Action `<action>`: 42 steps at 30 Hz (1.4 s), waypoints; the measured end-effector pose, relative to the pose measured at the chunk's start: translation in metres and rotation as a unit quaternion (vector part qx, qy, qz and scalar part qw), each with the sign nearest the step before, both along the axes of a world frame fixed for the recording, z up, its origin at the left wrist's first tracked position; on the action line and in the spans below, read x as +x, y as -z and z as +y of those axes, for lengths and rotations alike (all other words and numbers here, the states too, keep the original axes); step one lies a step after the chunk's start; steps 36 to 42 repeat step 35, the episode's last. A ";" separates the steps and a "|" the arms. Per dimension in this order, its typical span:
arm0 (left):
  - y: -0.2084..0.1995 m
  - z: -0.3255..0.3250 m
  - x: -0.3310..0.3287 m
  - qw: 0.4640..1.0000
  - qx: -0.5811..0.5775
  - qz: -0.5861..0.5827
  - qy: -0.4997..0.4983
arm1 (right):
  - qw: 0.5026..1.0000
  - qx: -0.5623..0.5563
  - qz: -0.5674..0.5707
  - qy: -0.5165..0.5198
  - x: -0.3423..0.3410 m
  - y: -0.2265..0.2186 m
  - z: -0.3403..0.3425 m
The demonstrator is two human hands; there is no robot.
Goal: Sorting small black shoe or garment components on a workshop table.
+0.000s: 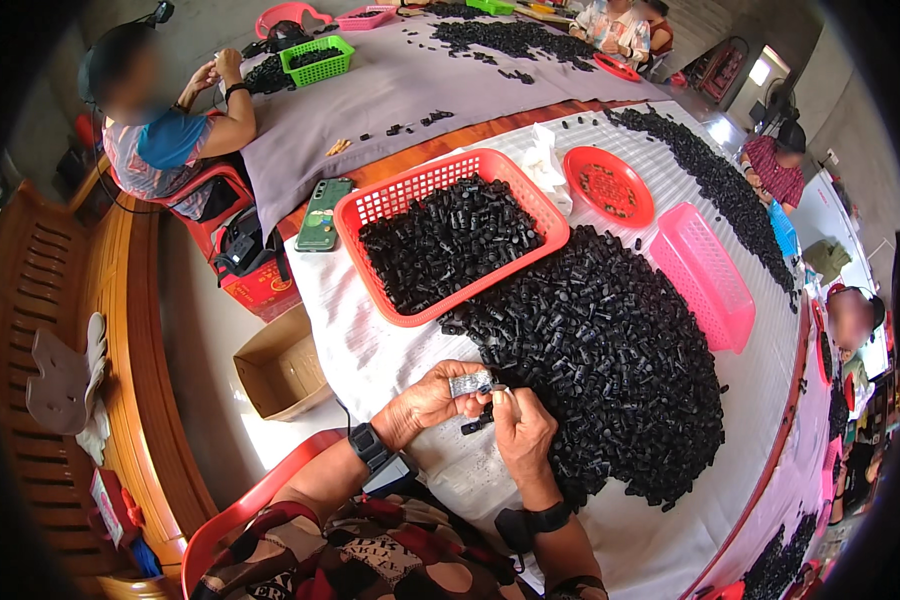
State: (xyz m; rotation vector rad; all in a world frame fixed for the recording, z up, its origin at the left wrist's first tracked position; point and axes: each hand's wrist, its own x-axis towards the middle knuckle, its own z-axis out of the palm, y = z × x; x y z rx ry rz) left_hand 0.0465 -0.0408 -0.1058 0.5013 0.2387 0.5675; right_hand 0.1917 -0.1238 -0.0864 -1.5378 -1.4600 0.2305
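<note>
My left hand [432,396] is closed around a small silver-grey rectangular piece [470,384], gripped between thumb and fingers. Right beside it, my right hand [525,432] is pinched shut, its fingertips meeting the end of that piece. A small dark bit shows between the two hands, but what the right fingers grip is too small to make out. Just beyond my hands spreads a large heap of small black cylindrical plastic parts [610,350]. A red-orange plastic basket [450,308], filled with similar black parts, stands at the heap's far left.
A pink basket [705,280] lies right of the heap. Beyond are a red round plate [610,188] with small pieces and crumpled white tissue [545,170]. A green phone [323,215] lies left of the filled basket. A cardboard box [282,362] sits below the table's left edge. Other people sit around the tables.
</note>
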 end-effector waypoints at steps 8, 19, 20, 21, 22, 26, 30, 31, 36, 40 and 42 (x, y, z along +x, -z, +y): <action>-0.001 0.000 0.003 0.999 0.040 0.029 -0.006 | 0.999 -0.017 -0.022 -0.020 -0.002 -0.005 -0.002; -0.032 0.001 -0.008 0.984 0.120 0.106 -0.085 | 0.999 0.023 0.041 0.001 0.000 -0.002 -0.001; -0.041 0.005 -0.010 0.964 0.179 0.150 -0.130 | 0.999 0.023 0.041 0.004 0.001 -0.004 -0.003; -0.049 0.011 -0.013 0.945 0.217 0.173 -0.172 | 0.999 0.024 0.040 0.003 0.002 -0.007 -0.005; -0.063 0.017 -0.014 0.921 0.252 0.180 -0.235 | 0.999 0.020 0.040 0.001 0.002 -0.006 -0.003; -0.083 0.052 -0.032 0.740 0.409 0.337 -0.415 | 0.999 0.018 0.047 -0.007 0.000 -0.002 -0.003; -0.098 0.054 -0.036 0.496 0.537 0.466 -0.499 | 0.999 0.009 0.039 -0.007 0.002 -0.002 -0.003; -0.097 0.043 -0.035 0.511 0.562 0.478 -0.441 | 0.999 0.012 0.043 -0.004 0.004 0.000 -0.003; -0.077 0.008 -0.042 0.608 0.611 0.467 -0.198 | 0.998 0.024 0.054 -0.005 0.005 0.003 -0.002; -0.077 0.008 -0.042 0.608 0.611 0.467 -0.198 | 0.998 0.024 0.054 -0.005 0.005 0.003 -0.002; -0.077 0.008 -0.042 0.608 0.611 0.467 -0.198 | 0.998 0.024 0.054 -0.005 0.005 0.003 -0.002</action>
